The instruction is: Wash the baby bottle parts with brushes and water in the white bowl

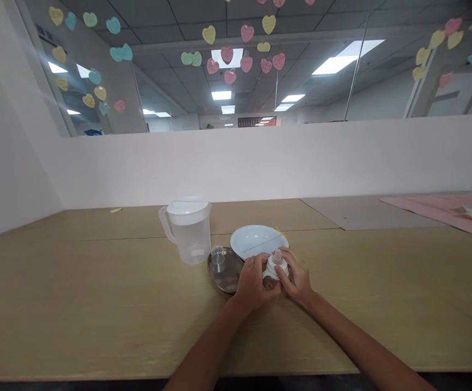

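Note:
Between my hands is a baby bottle (277, 267) with a clear teat on top and a white collar. My left hand (255, 285) is closed round its left side and lower body. On the right, my right hand (299, 276) grips the white collar, its thumb across the front. Fingers cover most of the bottle's body. Just behind, a white bowl (256, 239) holds a thin, straight stick-like item. A round metal tray (224, 277) lies to the left, partly hidden by my left hand, with a small clear cup (218, 257) on it.
A clear plastic pitcher (190, 236) with a white lid stands left of the tray. The wooden table (97, 304) runs to a white wall (239, 165). A pink cloth (435, 205) lies at the far right, beside a grey sheet (341, 213).

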Demonstrator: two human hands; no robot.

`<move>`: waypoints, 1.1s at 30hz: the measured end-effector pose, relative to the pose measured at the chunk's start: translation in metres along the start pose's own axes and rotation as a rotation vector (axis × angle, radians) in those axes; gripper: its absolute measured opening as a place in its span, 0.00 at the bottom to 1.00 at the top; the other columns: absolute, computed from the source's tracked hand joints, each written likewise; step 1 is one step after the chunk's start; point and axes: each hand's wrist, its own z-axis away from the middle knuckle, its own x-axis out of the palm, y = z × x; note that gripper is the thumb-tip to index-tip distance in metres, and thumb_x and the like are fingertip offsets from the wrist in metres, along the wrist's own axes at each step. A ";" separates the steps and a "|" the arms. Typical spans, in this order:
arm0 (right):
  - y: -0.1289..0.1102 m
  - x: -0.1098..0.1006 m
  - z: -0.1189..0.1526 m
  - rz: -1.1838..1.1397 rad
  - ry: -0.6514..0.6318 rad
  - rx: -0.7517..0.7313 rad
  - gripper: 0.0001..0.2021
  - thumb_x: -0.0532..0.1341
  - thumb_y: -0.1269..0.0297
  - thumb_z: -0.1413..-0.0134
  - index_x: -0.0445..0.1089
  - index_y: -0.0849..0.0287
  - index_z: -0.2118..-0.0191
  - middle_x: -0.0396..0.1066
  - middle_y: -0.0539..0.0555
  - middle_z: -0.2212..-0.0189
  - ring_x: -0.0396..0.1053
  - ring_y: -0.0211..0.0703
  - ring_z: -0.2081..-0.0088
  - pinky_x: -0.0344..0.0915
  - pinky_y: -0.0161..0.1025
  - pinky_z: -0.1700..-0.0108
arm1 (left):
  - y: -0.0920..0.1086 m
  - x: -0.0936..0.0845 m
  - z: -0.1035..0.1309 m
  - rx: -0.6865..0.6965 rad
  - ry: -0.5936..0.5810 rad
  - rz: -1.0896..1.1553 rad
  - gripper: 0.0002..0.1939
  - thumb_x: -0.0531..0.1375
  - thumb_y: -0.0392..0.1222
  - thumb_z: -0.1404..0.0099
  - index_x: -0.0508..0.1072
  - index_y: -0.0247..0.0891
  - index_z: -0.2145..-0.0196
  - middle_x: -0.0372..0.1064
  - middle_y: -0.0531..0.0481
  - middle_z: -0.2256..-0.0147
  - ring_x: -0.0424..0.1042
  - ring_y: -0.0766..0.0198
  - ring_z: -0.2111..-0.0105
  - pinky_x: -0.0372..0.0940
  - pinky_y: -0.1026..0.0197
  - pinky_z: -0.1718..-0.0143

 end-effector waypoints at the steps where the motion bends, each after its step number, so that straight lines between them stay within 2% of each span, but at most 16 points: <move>1: 0.000 0.000 -0.001 0.021 0.007 -0.004 0.12 0.55 0.61 0.47 0.64 0.57 0.57 0.66 0.59 0.59 0.64 0.50 0.55 0.61 0.49 0.53 | 0.000 0.001 0.000 0.003 0.014 -0.001 0.25 0.59 0.40 0.50 0.61 0.36 0.54 0.66 0.43 0.59 0.66 0.55 0.59 0.63 0.53 0.57; 5: 0.001 0.003 -0.003 0.053 0.007 0.022 0.11 0.56 0.56 0.50 0.62 0.56 0.62 0.63 0.56 0.64 0.62 0.50 0.59 0.59 0.50 0.55 | -0.003 0.004 0.002 -0.017 0.028 -0.010 0.23 0.59 0.39 0.53 0.61 0.35 0.57 0.66 0.43 0.61 0.66 0.55 0.61 0.64 0.53 0.59; 9: 0.004 0.005 -0.002 -0.009 0.000 0.012 0.14 0.55 0.53 0.49 0.60 0.57 0.62 0.62 0.55 0.63 0.61 0.50 0.60 0.58 0.49 0.57 | -0.001 0.007 0.002 -0.044 0.067 -0.003 0.23 0.59 0.39 0.54 0.60 0.35 0.58 0.65 0.44 0.63 0.66 0.56 0.63 0.64 0.54 0.62; 12: 0.006 0.003 -0.001 -0.031 0.049 0.011 0.11 0.53 0.56 0.48 0.60 0.57 0.62 0.62 0.55 0.63 0.61 0.49 0.59 0.56 0.49 0.56 | 0.001 0.007 0.003 -0.045 0.091 -0.011 0.22 0.60 0.41 0.52 0.60 0.35 0.59 0.65 0.44 0.64 0.66 0.56 0.63 0.64 0.54 0.62; 16: 0.006 -0.004 0.002 -0.042 0.130 0.032 0.07 0.53 0.59 0.47 0.62 0.56 0.66 0.62 0.54 0.66 0.61 0.48 0.60 0.57 0.50 0.55 | 0.006 0.005 0.000 -0.063 0.055 -0.010 0.22 0.61 0.42 0.52 0.62 0.36 0.59 0.66 0.43 0.63 0.66 0.54 0.61 0.64 0.53 0.60; 20: -0.001 -0.009 0.002 -0.031 0.197 -0.064 0.05 0.54 0.62 0.48 0.63 0.56 0.69 0.61 0.53 0.69 0.61 0.47 0.62 0.56 0.55 0.51 | 0.008 0.004 0.000 -0.058 0.034 0.037 0.26 0.61 0.43 0.50 0.60 0.37 0.53 0.67 0.44 0.60 0.66 0.54 0.59 0.62 0.51 0.55; 22: -0.007 -0.009 0.000 -0.035 0.179 -0.136 0.04 0.55 0.64 0.50 0.64 0.56 0.68 0.62 0.53 0.68 0.62 0.46 0.62 0.56 0.56 0.51 | 0.006 0.004 0.001 -0.054 0.044 0.047 0.29 0.61 0.45 0.49 0.59 0.36 0.51 0.67 0.43 0.60 0.66 0.53 0.58 0.61 0.50 0.54; 26: -0.021 -0.008 -0.003 -0.050 0.123 -0.188 0.06 0.55 0.67 0.50 0.65 0.56 0.64 0.63 0.54 0.67 0.63 0.46 0.62 0.61 0.52 0.55 | 0.002 0.004 0.004 -0.065 0.064 0.031 0.23 0.58 0.50 0.46 0.61 0.34 0.56 0.66 0.40 0.59 0.66 0.53 0.58 0.62 0.50 0.57; 29: -0.026 -0.006 -0.002 -0.026 0.146 -0.184 0.07 0.55 0.70 0.50 0.65 0.57 0.62 0.66 0.55 0.66 0.64 0.46 0.63 0.63 0.48 0.60 | 0.001 0.002 0.003 -0.057 0.058 0.024 0.23 0.57 0.51 0.44 0.62 0.35 0.55 0.67 0.41 0.59 0.66 0.53 0.58 0.62 0.50 0.57; 33: -0.023 0.000 0.006 -0.030 0.175 -0.212 0.09 0.55 0.70 0.50 0.63 0.56 0.60 0.68 0.56 0.66 0.67 0.46 0.63 0.65 0.47 0.62 | 0.003 -0.002 0.000 -0.030 0.010 0.021 0.24 0.55 0.53 0.42 0.63 0.37 0.52 0.68 0.42 0.58 0.66 0.54 0.58 0.61 0.51 0.55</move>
